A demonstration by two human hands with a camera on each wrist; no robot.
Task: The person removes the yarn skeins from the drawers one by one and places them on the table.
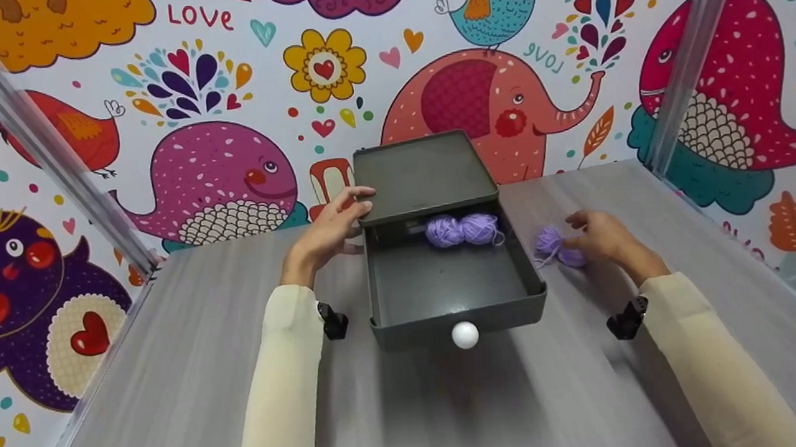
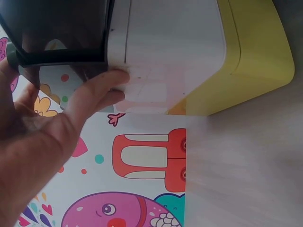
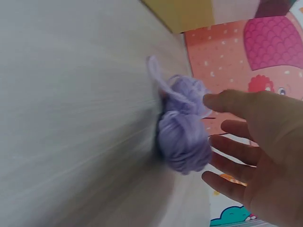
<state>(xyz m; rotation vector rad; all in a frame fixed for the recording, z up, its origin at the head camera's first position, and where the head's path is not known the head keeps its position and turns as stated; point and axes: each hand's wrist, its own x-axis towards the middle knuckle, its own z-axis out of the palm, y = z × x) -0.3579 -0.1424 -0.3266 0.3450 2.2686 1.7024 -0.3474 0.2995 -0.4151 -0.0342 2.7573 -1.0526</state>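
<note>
A dark grey drawer (image 1: 446, 284) with a white round knob (image 1: 465, 335) stands pulled out from a small cabinet with a dark grey top (image 1: 422, 174). A lilac yarn bundle (image 1: 462, 231), pinched at its middle, lies at the back of the drawer. My left hand (image 1: 330, 229) rests against the cabinet's left side, fingertips on the top's edge. In the left wrist view, fingers (image 2: 102, 87) press on the white side wall (image 2: 165, 42). Another lilac yarn bundle (image 3: 184, 139) lies on the table, right of the drawer. My right hand (image 3: 265, 151) is beside it, fingers spread, fingertips right at the yarn.
The grey table (image 1: 189, 386) runs back to a wall (image 1: 381, 30) printed with cartoon animals. Metal posts (image 1: 696, 46) stand at the back corners. The cabinet's lower side is yellow (image 2: 265, 56). The drawer juts out towards me between both forearms.
</note>
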